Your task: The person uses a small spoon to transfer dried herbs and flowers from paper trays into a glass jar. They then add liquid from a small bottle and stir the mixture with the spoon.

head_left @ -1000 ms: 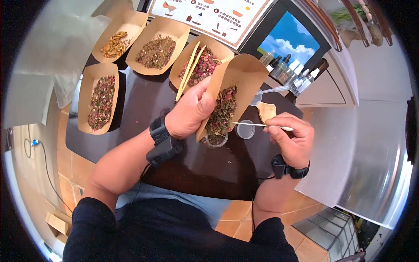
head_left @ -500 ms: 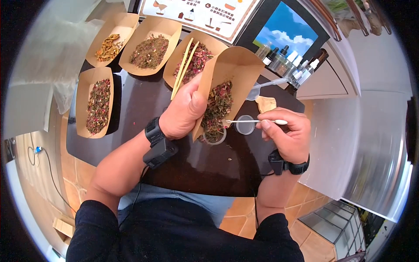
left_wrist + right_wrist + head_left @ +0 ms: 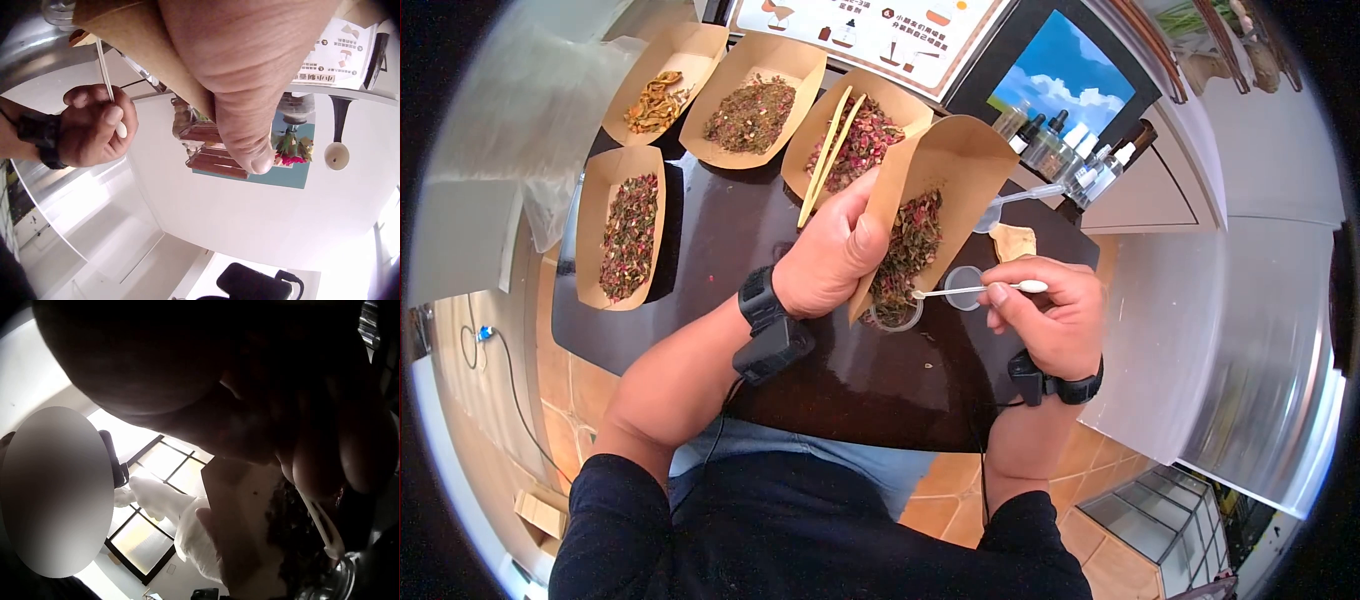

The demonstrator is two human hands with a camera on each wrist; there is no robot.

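My left hand (image 3: 830,255) grips a brown paper tray (image 3: 972,165), tilted with its low end over a small clear cup (image 3: 902,326). Dried petals and leaves (image 3: 912,240) lie along the tray down to that end, and some are in the cup. Between thumb and fingers, my right hand (image 3: 1052,312) pinches a thin white stick (image 3: 990,290) with a rounded end; its narrow tip overlaps the petals by the cup rim. The right wrist view, though dark, shows the stick's tip (image 3: 332,549) close to the cup. A second clear cup (image 3: 964,275) stands beside, partly behind the stick.
Paper trays of dried plants stand at the back and left, one (image 3: 795,160) with yellow tweezers (image 3: 828,160) across it. A cloth-like beige piece (image 3: 1012,241), a clear plastic scoop (image 3: 990,215) and several dropper bottles (image 3: 1060,150) are at the right. A printed sign (image 3: 870,35) stands behind.
My right hand has moved slightly left, bringing the stick's tip from the tray's right edge in to the petals above the cup. The left hand still holds the tray tilted.
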